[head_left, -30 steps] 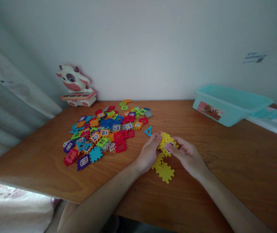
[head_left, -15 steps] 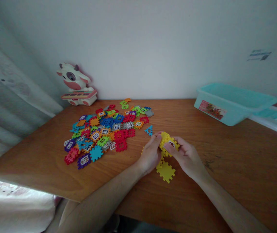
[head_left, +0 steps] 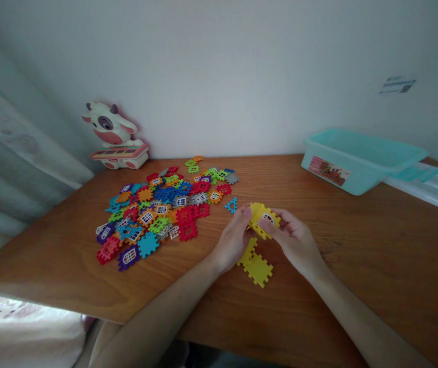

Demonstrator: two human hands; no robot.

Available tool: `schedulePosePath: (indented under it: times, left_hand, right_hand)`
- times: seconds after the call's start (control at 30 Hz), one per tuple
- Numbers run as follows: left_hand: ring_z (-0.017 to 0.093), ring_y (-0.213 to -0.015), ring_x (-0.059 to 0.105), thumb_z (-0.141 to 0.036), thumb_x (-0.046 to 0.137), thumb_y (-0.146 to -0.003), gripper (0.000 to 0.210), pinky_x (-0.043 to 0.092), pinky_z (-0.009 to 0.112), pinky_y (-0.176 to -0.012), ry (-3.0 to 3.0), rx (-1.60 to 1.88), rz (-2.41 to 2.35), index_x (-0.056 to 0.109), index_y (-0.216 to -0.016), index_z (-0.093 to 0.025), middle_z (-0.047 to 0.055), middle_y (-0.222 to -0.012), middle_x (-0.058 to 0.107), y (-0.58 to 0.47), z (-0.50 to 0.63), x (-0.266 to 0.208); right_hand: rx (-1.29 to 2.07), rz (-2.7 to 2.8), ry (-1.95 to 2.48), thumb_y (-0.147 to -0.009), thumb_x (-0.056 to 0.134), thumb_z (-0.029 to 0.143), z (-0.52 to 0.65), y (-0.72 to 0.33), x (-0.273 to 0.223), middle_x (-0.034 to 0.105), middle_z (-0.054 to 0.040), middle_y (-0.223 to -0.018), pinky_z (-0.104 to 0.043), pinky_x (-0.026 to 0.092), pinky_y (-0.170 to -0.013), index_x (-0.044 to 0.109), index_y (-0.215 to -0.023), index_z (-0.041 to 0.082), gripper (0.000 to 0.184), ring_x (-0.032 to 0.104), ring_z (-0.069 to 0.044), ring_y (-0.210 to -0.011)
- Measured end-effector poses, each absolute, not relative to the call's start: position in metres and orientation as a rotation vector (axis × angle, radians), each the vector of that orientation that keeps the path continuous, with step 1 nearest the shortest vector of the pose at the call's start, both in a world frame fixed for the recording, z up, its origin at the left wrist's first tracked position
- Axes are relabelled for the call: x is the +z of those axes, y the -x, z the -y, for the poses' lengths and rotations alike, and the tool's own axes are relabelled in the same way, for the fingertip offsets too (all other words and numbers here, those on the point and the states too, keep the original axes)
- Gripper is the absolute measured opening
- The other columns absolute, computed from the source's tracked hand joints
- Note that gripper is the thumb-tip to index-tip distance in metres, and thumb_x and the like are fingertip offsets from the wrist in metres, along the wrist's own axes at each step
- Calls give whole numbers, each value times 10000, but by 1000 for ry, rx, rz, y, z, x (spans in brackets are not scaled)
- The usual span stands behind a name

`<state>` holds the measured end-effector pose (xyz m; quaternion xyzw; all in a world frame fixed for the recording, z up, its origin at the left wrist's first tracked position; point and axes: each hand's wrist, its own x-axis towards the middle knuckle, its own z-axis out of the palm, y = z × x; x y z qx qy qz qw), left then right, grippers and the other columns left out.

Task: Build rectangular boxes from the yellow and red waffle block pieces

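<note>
Between my hands is a yellow block of joined interlocking tiles (head_left: 260, 210), with a white window insert on the panel at its right. My left hand (head_left: 235, 236) is closed on the block's left side, thumb on top. Gripping its right side is my right hand (head_left: 294, 236), the thumb pressed near the window insert and the fingers behind. Both hands hide parts of the block. On the table just below lie loose yellow tiles (head_left: 259, 269), one partly covered by my left hand. A blue triangular piece (head_left: 231, 205) lies just beyond my left hand.
A spread pile of coloured interlocking tiles (head_left: 165, 204), some with white windows, covers the table's left half. A cow-shaped toy keyboard (head_left: 117, 138) stands at the back left. A turquoise plastic bin (head_left: 356, 158) stands at the back right against the wall.
The yellow block is lifted slightly and turned a little in my hands, uncovering more of the yellow tiles below. The whole view has shifted slightly, and both hands keep their hold.
</note>
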<state>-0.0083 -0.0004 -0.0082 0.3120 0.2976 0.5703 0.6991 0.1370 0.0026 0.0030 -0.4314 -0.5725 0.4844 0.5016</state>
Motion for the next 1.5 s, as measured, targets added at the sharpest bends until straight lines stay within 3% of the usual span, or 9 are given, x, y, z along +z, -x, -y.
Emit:
schedulePosePath:
  times: [0.17,0.33,0.5,0.63,0.73,0.83,1.0,1.27,1.5]
  left_hand:
    - [197,-983,648,-433,827,-775,452,493,294,-846,-768,1156,-710,698,-1136,-193,65,-1033,708,14,-2,2]
    - [221,-1008,654,-493,826,-755,474,521,335,-855,-626,1285,-616,687,-1100,-199,62,-1071,706,11,-4,-4]
    - [243,-1029,659,-517,771,-808,453,537,342,-827,-625,1356,-611,663,-1129,-217,77,-1104,709,4,-2,-7]
    - [241,-1082,648,-541,736,-837,462,528,350,-885,-659,1436,-623,642,-1172,-237,67,-1128,700,3,-1,-7]
    - [242,-1150,630,-527,776,-805,511,498,355,-969,-733,1391,-615,655,-1205,-234,72,-1176,698,6,-1,-7]
    - [252,-1175,627,-386,856,-746,565,473,365,-1020,-887,1283,-615,671,-1254,-219,99,-1229,693,10,-2,-5]
    - [219,-1004,698,-246,888,-683,746,540,355,-901,-956,1314,-697,616,-1377,-285,76,-1237,712,15,-3,-4]
    - [234,-931,724,-251,927,-612,727,564,376,-895,-901,1456,-798,692,-1301,-246,58,-1033,791,14,-6,-14]
    - [228,-1020,710,-306,910,-666,808,553,363,-923,-997,1332,-653,596,-1409,-257,89,-1166,755,16,-3,-11]
  right_hand:
    - [1177,1360,1062,-807,722,614,-6,-141,4,777,-73,-986,-349,595,-776,727,-1107,249,473,716,-220,-836]
    - [1205,1453,983,-872,658,602,-4,-138,6,769,-72,-1061,-373,564,-918,743,-1066,255,407,706,-245,-1004]
    - [1129,1513,1022,-899,633,579,-2,-138,1,722,-91,-1129,-336,593,-766,746,-993,253,358,676,-253,-1022]
    - [1061,1476,984,-888,667,543,0,-135,-2,688,-84,-1183,-345,594,-838,739,-921,263,291,643,-252,-1109]
    - [1183,1338,909,-883,685,532,0,-133,-3,702,-66,-1197,-375,600,-869,720,-924,264,273,668,-242,-1079]
    - [1319,1192,821,-876,709,506,-1,-135,-1,739,-55,-1135,-407,599,-886,696,-882,254,253,689,-239,-1043]
    - [1438,1107,764,-819,762,517,1,-136,9,763,-58,-1040,-451,601,-891,628,-770,241,311,706,-255,-1011]
    - [1451,1124,742,-837,747,503,2,-134,3,752,-36,-1054,-458,578,-959,590,-752,246,314,686,-231,-1045]
    - [1286,1286,726,-882,730,434,-1,-138,-2,760,-48,-988,-351,597,-864,627,-821,238,230,708,-187,-899]
